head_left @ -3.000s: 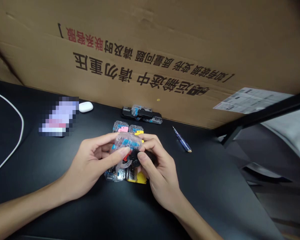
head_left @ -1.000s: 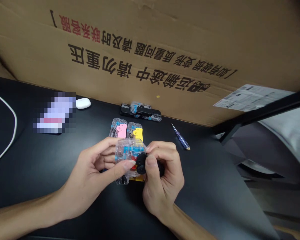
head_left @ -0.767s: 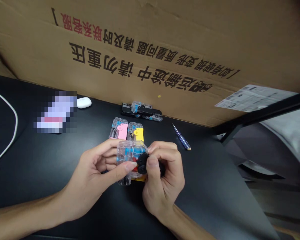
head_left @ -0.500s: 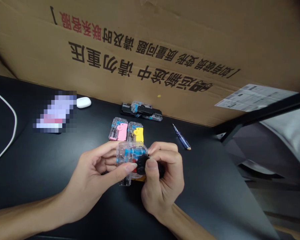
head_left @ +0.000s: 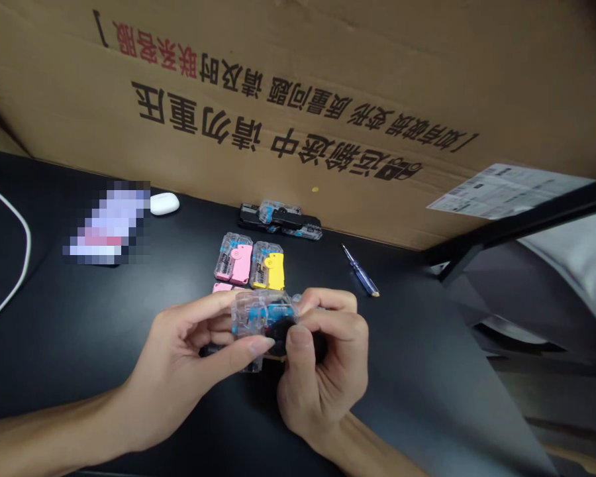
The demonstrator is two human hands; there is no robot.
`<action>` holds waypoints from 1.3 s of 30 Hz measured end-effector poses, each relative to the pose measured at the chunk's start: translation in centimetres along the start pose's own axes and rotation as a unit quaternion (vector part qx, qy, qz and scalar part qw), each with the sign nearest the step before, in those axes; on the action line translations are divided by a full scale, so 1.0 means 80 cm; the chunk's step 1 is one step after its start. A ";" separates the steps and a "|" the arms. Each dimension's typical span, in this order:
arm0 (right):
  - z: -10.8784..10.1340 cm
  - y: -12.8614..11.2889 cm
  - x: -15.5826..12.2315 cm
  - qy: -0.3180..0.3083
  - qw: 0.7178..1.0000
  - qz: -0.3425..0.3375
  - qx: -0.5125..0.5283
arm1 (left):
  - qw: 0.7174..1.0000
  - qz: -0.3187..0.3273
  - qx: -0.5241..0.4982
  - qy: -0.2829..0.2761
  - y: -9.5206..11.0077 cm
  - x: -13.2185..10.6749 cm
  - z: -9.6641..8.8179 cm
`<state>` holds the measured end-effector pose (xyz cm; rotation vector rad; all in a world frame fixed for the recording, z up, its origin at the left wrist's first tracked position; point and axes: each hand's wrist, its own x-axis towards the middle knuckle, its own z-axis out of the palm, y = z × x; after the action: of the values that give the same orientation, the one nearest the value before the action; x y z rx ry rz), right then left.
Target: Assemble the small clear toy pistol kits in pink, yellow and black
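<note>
My left hand [head_left: 189, 351] pinches a clear plastic cartridge [head_left: 255, 316] with blue parts inside, thumb on its front face, fingers behind. My right hand [head_left: 322, 368] is closed around a black round piece [head_left: 278, 331] pressed against the cartridge's right side, thumb on top of it. Both hands hover just above the black table [head_left: 417, 358]. Behind them lie a cartridge with a pink tab [head_left: 232, 258] and one with a yellow tab [head_left: 268, 265], side by side. Another pink piece [head_left: 221, 287] peeks out by my left fingers.
A big cardboard box [head_left: 298, 99] with printed characters walls off the back. Along its foot lie dark cartridges [head_left: 281, 220], a small blue screwdriver [head_left: 360, 278], a white earbud case [head_left: 163, 203], a blurred object [head_left: 106, 225]. A white cable [head_left: 10, 285] curves at left. The table drops off at right.
Over three seconds the clear cartridge has been turned in my left hand and both hands have sunk slightly toward me. The black piece stays pressed to its side.
</note>
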<state>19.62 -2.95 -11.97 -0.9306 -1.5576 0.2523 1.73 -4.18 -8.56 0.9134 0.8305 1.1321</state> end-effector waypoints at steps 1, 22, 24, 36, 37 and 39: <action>0.000 -0.001 0.001 0.001 1.000 -0.002 -0.003 | 1.000 0.004 0.003 0.002 0.000 -0.001 0.000; -0.002 -0.011 0.014 -0.033 0.999 -0.036 -0.007 | 0.998 0.033 0.046 0.027 0.010 0.005 -0.001; -0.004 -0.010 0.015 -0.033 0.998 -0.049 -0.015 | 0.998 0.030 0.047 0.023 0.011 0.006 -0.001; -0.005 -0.004 0.020 -0.036 0.995 -0.081 -0.043 | 0.999 0.014 0.049 -0.015 0.020 0.014 -0.006; -0.006 -0.005 0.020 -0.041 0.995 -0.079 -0.040 | 0.998 0.015 0.052 -0.014 0.019 0.015 -0.007; -0.007 -0.006 0.020 -0.050 0.996 -0.070 -0.038 | 0.998 0.019 0.058 -0.013 0.018 0.016 -0.008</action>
<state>20.01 -2.35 -10.37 -0.8748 -1.7276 0.1420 0.87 -2.56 -7.60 1.0419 0.8682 1.1121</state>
